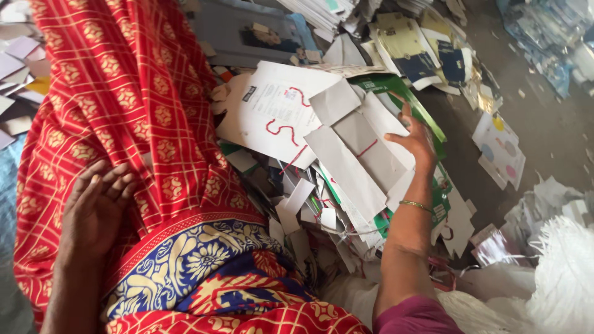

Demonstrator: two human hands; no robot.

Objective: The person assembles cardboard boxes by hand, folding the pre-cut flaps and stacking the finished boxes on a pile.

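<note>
My left hand (96, 207) rests palm up on the red patterned cloth (124, 93) over my lap, fingers loosely curled, holding nothing. My right hand (416, 139) reaches forward onto a pile of flattened white and grey cardboard cutouts (346, 142), fingers spread and pressing on the top sheets beside a green carton piece (396, 93). A thin bangle (416, 205) circles that wrist.
More flattened cartons and paper scraps lie heaped at the top (408, 43) and far left (18, 62). Bare grey floor (544, 136) shows at the right with loose printed pieces (501, 148). White sacking (557, 278) sits at the lower right.
</note>
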